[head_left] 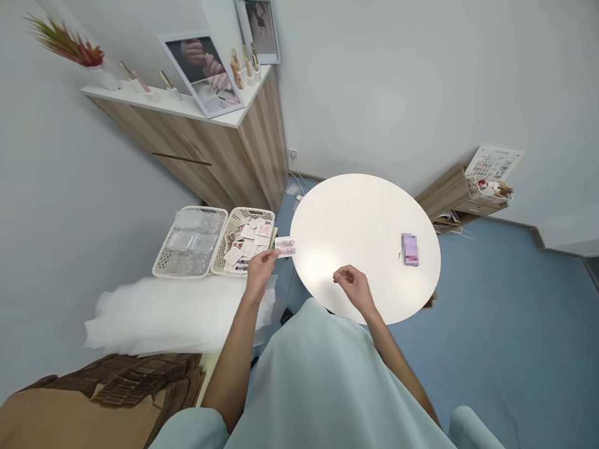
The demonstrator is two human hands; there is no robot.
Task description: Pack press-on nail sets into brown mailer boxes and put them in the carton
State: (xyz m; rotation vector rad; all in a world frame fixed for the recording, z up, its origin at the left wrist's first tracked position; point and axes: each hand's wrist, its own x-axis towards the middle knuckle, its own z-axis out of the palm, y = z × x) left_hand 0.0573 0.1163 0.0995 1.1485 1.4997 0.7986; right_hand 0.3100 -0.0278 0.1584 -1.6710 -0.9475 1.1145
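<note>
My left hand (pixel 261 272) pinches a small pink card of false nails (pixel 285 247) between thumb and fingers. The card, which bears rows of pinkish rounded shapes, is held level with the left rim of the round white table (pixel 365 212). Just left of that hand, a white plastic basket (pixel 216 265) holds many similar small cards and packets. Over the near part of the table is my right hand (pixel 354 288), its fingers curled in and nothing visible in them. A purple phone-sized item (pixel 410 249), partly blurred out, lies towards the table's right side.
A second basket (pixel 159 265) holds clear plastic boxes. Nearer me lie white foam sheeting (pixel 173 315) and stacked brown cardboard (pixel 84 411). A wooden cabinet (pixel 257 134) with framed pictures stands beyond the baskets; a low wooden shelf (pixel 444 193) is behind the table at right.
</note>
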